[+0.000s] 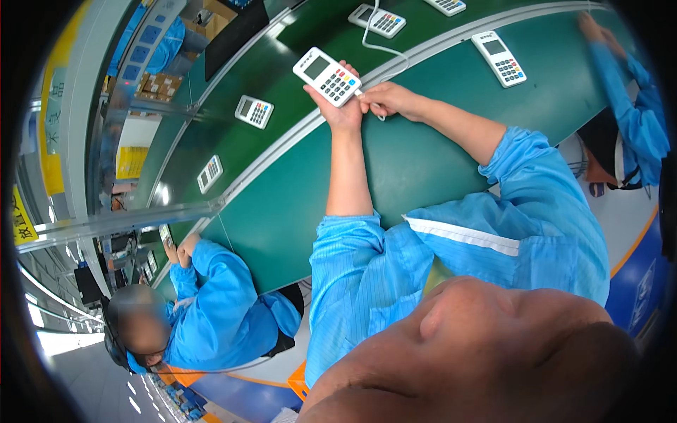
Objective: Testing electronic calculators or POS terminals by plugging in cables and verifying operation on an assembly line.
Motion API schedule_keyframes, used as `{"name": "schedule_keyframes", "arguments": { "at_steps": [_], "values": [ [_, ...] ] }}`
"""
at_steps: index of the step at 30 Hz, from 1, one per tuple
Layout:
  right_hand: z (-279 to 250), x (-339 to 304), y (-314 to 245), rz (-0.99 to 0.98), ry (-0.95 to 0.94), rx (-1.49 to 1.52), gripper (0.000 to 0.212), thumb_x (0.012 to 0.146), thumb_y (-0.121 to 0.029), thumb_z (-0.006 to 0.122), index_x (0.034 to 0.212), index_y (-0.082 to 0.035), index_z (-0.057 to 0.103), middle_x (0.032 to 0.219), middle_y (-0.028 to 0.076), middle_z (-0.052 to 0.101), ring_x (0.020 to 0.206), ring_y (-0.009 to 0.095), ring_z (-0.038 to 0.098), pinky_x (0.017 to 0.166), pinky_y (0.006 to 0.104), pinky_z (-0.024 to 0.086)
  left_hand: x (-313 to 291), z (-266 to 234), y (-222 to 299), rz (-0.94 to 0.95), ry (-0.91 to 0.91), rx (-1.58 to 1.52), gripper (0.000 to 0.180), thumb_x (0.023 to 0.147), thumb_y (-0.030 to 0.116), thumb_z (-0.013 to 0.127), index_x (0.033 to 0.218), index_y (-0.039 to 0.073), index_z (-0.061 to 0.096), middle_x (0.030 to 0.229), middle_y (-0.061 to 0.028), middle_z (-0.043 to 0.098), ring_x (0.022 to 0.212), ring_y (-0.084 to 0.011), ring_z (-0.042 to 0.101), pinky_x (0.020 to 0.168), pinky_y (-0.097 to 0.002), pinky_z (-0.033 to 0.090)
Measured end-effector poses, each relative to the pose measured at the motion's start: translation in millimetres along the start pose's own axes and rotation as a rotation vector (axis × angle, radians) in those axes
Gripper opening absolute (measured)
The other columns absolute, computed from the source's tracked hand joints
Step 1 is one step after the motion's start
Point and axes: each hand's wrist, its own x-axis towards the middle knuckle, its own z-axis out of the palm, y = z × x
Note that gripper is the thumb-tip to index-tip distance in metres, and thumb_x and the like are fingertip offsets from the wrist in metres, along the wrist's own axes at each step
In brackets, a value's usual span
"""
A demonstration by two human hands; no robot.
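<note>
Light-blue work jacket [564, 236], fine darker lines in cloth. White band [462, 235] across front. Left sleeve [345, 240] and right sleeve [525, 156] bunched near elbows; forearms [349, 173] bare, left grip [340, 114] and right grip [395, 100] likewise. Stitched chest panel [389, 310], probably pocket, view partly blocked.

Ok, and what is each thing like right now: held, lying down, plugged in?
Held keypad device: face up, in the left hand
Its screen: grey; can't tell if on
Left hand: cupped under it
Right hand: pinching the white cable by its end
White cable: end at the held device's edge; can't tell if fully plugged in
Device at right: lying face up
Pair of devices at left: lying face up
</note>
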Motion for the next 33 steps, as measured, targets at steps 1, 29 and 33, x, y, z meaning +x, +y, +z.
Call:
{"name": "schedule_keyframes", "arguments": {
  "at_steps": [1, 29, 33],
  "values": [
    [-1.5, 0.2, -1.3, 0.009, -0.009, 0.006, 0.031, 0.098, -0.033, 0.055, 0.081, -0.008, 0.065, 0.059, -0.002, 0.053, 0.050, 0.005, 0.041, 0.046, 0.0213, 0.026, 0.1, 2.0, -0.8, -0.004, 0.053, 0.033, 0.076, 0.095, 0.067, 0.037, 0.140, 0.006, 0.045, 0.127, -0.0200, 0.057, 0.112, -0.0350, 0.057, 0.098, -0.0465, 0.049],
    [-139.8, -18.7, -29.4, -0.235, 0.585, -0.050, 0.032, 0.101, -0.035, 0.050, 0.089, -0.008, 0.062, 0.060, -0.004, 0.049, 0.055, 0.006, 0.041, 0.054, 0.0222, 0.034, -30.6, 36.2, -61.7, 0.001, -0.296, 1.406, 0.019, 0.096, 0.018, 0.063, 0.106, 0.002, 0.068, 0.092, -0.0031, 0.063, 0.077, -0.0102, 0.057, 0.071, -0.0246, 0.048],
    [-142.6, -15.2, -24.8, -0.244, 0.564, -0.083, 0.032, 0.101, -0.035, 0.050, 0.089, -0.009, 0.063, 0.059, -0.004, 0.051, 0.053, 0.005, 0.046, 0.050, 0.0212, 0.033, -28.6, 35.0, -61.0, -0.026, -0.283, 1.522, 0.019, 0.095, 0.016, 0.064, 0.107, 0.002, 0.069, 0.091, -0.0023, 0.066, 0.081, -0.0092, 0.059, 0.074, -0.0237, 0.048]
  ]
}}
